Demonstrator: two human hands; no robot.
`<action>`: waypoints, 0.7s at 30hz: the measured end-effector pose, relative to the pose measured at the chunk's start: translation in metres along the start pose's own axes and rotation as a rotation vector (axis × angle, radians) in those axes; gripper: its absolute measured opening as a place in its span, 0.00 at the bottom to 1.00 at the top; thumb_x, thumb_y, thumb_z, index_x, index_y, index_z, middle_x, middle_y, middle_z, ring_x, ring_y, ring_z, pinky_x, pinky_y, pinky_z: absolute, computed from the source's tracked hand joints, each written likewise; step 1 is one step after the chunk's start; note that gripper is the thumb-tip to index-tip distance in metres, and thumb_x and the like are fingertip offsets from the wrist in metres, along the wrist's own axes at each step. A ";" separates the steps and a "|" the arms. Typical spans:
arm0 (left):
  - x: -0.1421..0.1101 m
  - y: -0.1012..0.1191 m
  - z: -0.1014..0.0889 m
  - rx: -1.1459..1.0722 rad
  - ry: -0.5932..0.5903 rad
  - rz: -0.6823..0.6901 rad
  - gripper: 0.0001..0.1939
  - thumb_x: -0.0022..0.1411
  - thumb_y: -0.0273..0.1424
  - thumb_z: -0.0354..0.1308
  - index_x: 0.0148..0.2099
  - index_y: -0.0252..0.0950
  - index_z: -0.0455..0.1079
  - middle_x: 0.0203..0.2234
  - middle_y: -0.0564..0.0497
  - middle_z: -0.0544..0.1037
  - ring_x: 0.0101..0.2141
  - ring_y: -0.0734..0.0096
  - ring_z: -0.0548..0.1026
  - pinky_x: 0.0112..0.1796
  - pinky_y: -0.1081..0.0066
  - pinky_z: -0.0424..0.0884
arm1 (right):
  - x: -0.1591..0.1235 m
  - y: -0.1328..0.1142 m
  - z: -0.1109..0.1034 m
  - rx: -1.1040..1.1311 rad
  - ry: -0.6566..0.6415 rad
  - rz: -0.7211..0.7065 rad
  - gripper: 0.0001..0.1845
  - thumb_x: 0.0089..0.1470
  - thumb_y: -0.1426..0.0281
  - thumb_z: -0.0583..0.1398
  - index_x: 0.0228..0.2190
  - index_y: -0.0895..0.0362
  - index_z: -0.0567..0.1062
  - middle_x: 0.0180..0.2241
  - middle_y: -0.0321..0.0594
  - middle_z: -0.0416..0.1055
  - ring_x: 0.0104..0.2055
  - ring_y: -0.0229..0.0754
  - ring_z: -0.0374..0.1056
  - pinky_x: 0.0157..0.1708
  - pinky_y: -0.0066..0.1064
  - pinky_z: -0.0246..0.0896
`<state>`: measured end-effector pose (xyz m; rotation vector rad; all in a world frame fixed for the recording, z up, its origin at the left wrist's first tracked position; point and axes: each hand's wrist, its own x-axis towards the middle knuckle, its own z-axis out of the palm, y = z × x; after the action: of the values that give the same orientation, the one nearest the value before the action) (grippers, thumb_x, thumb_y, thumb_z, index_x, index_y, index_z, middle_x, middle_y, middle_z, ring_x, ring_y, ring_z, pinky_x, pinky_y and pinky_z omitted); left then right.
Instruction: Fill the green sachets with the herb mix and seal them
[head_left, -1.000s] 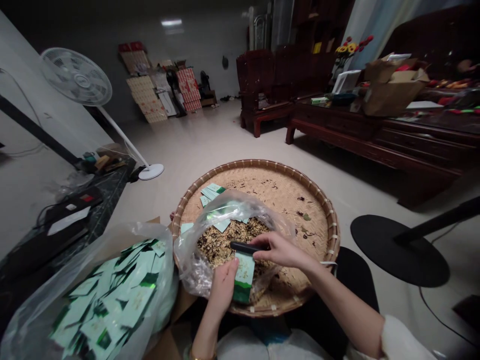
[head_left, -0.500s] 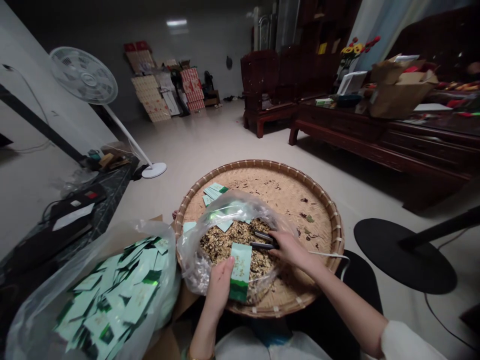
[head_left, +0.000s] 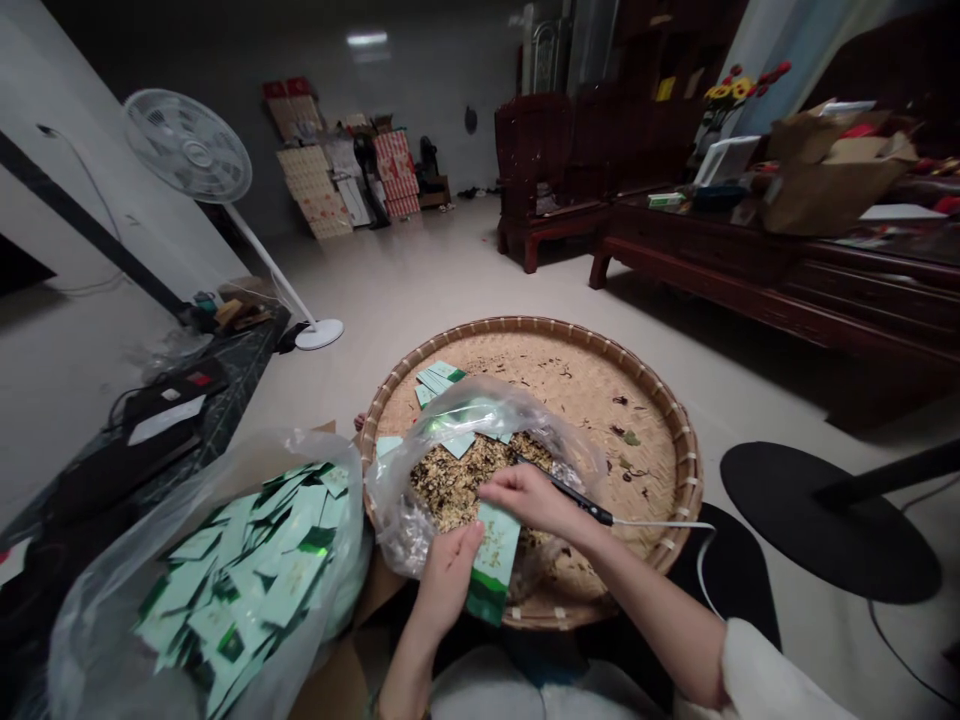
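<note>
My left hand (head_left: pixel 448 572) is closed on the side of a pale green packet (head_left: pixel 495 555) with a dark green wavy end. At the packet's upper edge, the fingers of my right hand (head_left: pixel 534 497) are pinched together. A slim black flat iron (head_left: pixel 585 502) with a white cord lies along my right hand and seems held in it; its far end is partly hidden. Beneath both hands, an open clear plastic bag (head_left: pixel 391 525) holds a loose dry brown-and-cream mix (head_left: pixel 454 478). It rests on a round woven bamboo tray (head_left: pixel 686 445).
Several green packets (head_left: pixel 439 378) lie on the tray's far left, with dark scraps on its right. A large clear bag (head_left: pixel 97 600) full of similar packets stands at left. Around are a white fan (head_left: pixel 191 150), a black round base (head_left: pixel 795 520) and a dark wooden table (head_left: pixel 720 250).
My right hand has turned and moved to the packet's upper edge. The flat iron, its two arms apart before, now points back along my wrist. The packet has tilted; the view has shifted slightly.
</note>
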<state>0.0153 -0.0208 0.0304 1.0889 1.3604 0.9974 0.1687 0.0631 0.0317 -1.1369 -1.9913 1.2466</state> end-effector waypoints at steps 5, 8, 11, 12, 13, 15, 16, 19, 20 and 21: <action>-0.011 0.021 -0.040 -0.575 0.726 0.093 0.22 0.54 0.50 0.55 0.40 0.38 0.74 0.31 0.50 0.79 0.30 0.66 0.75 0.32 0.69 0.70 | 0.049 0.006 0.000 -0.382 0.022 0.068 0.20 0.63 0.63 0.47 0.39 0.60 0.74 0.34 0.43 0.75 0.35 0.40 0.70 0.36 0.28 0.62; -0.017 0.038 -0.050 -0.796 0.851 0.263 0.31 0.55 0.55 0.48 0.49 0.36 0.71 0.46 0.44 0.76 0.35 0.64 0.77 0.31 0.71 0.72 | 0.079 0.010 0.019 -0.495 0.015 0.092 0.16 0.54 0.67 0.60 0.44 0.61 0.73 0.45 0.51 0.72 0.48 0.48 0.67 0.46 0.34 0.59; -0.019 0.039 -0.040 -0.802 0.716 0.251 0.30 0.57 0.51 0.50 0.55 0.37 0.66 0.54 0.41 0.71 0.42 0.61 0.76 0.38 0.67 0.73 | 0.100 0.014 0.036 -0.564 -0.015 0.143 0.15 0.52 0.69 0.60 0.41 0.63 0.75 0.43 0.56 0.73 0.46 0.52 0.68 0.45 0.37 0.59; -0.018 0.035 -0.035 -0.777 0.642 0.222 0.28 0.58 0.48 0.52 0.55 0.38 0.66 0.53 0.41 0.71 0.43 0.61 0.76 0.41 0.67 0.73 | 0.104 0.016 0.039 -0.576 -0.020 0.156 0.13 0.53 0.70 0.59 0.40 0.63 0.76 0.42 0.56 0.74 0.45 0.51 0.69 0.44 0.36 0.60; -0.016 0.031 -0.030 -0.744 0.570 0.193 0.26 0.57 0.45 0.54 0.54 0.37 0.67 0.52 0.40 0.72 0.43 0.60 0.76 0.41 0.66 0.72 | 0.106 0.017 0.040 -0.584 -0.022 0.163 0.12 0.54 0.71 0.58 0.38 0.63 0.77 0.40 0.55 0.74 0.44 0.50 0.70 0.43 0.35 0.60; -0.009 0.020 -0.022 -0.673 0.432 0.122 0.23 0.55 0.40 0.59 0.51 0.34 0.70 0.49 0.39 0.74 0.43 0.57 0.76 0.42 0.64 0.72 | 0.104 0.019 0.036 -0.587 -0.017 0.157 0.10 0.55 0.71 0.57 0.34 0.61 0.78 0.37 0.52 0.76 0.42 0.49 0.71 0.41 0.34 0.61; -0.004 0.015 -0.019 -0.638 0.376 0.082 0.22 0.53 0.39 0.61 0.49 0.32 0.71 0.48 0.38 0.75 0.44 0.56 0.76 0.42 0.64 0.72 | 0.100 0.019 0.033 -0.583 -0.010 0.138 0.10 0.55 0.70 0.58 0.33 0.60 0.79 0.37 0.50 0.76 0.42 0.48 0.71 0.41 0.33 0.62; 0.012 0.004 -0.012 -0.586 0.374 0.032 0.23 0.52 0.34 0.63 0.50 0.35 0.68 0.55 0.39 0.69 0.50 0.56 0.72 0.46 0.66 0.71 | 0.076 0.020 0.020 -0.554 0.028 0.025 0.11 0.57 0.70 0.56 0.34 0.56 0.79 0.41 0.45 0.76 0.46 0.45 0.69 0.46 0.32 0.61; 0.018 0.001 -0.010 -0.600 0.407 0.029 0.23 0.52 0.33 0.63 0.51 0.37 0.67 0.57 0.41 0.66 0.51 0.57 0.71 0.47 0.65 0.70 | 0.065 0.022 0.016 -0.536 0.048 -0.027 0.11 0.58 0.71 0.56 0.36 0.54 0.79 0.43 0.43 0.75 0.47 0.43 0.68 0.48 0.31 0.60; 0.022 -0.001 -0.009 -0.617 0.431 0.019 0.24 0.53 0.32 0.63 0.52 0.38 0.66 0.58 0.42 0.65 0.52 0.58 0.70 0.48 0.64 0.70 | 0.053 0.023 0.013 -0.519 0.070 -0.066 0.12 0.58 0.71 0.55 0.37 0.53 0.79 0.45 0.42 0.74 0.49 0.42 0.67 0.50 0.31 0.59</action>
<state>0.0063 0.0007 0.0247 0.4351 1.2362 1.5945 0.1408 0.1078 0.0052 -1.3096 -2.3475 0.6560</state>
